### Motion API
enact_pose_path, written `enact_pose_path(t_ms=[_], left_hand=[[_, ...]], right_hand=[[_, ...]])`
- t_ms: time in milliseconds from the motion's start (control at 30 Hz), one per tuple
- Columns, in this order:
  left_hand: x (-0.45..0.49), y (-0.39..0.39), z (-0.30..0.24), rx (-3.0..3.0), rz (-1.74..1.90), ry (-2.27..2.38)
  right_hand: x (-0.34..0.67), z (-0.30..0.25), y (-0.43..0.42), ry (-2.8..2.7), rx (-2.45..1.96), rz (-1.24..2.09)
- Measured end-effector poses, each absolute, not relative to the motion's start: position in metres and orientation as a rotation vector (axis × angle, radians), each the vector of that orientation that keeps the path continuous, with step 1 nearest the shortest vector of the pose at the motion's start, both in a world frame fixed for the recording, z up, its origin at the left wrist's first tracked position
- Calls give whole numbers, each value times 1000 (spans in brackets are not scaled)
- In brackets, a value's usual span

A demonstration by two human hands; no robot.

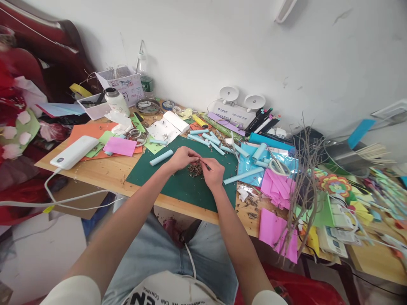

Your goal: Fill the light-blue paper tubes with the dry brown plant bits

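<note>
My left hand (182, 158) and my right hand (212, 171) meet over a green cutting mat (178, 186) on a wooden table. Both are curled with fingers pinched together over a small heap of brown twig bits (195, 170). A thin twig piece seems to run between the fingertips; it is too small to be sure. A rolled light-blue paper tube (161, 157) lies on the mat just left of my left hand. More blue tubes (210, 142) lie behind the hands.
Pink paper sheets (276, 186) and a bundle of dry branches (305, 178) lie to the right. A white power bank (75, 151) with cable sits at the left edge. Coloured paper, tape rolls, a bottle and boxes crowd the back. My knees are under the table's front edge.
</note>
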State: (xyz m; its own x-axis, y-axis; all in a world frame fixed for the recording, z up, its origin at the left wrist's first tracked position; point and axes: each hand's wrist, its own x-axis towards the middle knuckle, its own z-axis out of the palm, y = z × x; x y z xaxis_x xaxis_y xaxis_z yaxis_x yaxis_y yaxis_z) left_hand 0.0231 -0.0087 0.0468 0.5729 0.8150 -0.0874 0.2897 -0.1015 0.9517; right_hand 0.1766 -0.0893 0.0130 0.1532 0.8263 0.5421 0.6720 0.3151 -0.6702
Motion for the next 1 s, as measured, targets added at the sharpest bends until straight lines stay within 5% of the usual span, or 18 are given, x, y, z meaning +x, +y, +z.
enact_pose_path(t_ms=[667, 1000], left_hand=[[26, 0, 85, 2061, 453, 858], [14, 13, 50, 2515, 391, 752]], right_hand=[[176, 12, -88, -1302, -1475, 386], [187, 11, -83, -1325, -1514, 448]])
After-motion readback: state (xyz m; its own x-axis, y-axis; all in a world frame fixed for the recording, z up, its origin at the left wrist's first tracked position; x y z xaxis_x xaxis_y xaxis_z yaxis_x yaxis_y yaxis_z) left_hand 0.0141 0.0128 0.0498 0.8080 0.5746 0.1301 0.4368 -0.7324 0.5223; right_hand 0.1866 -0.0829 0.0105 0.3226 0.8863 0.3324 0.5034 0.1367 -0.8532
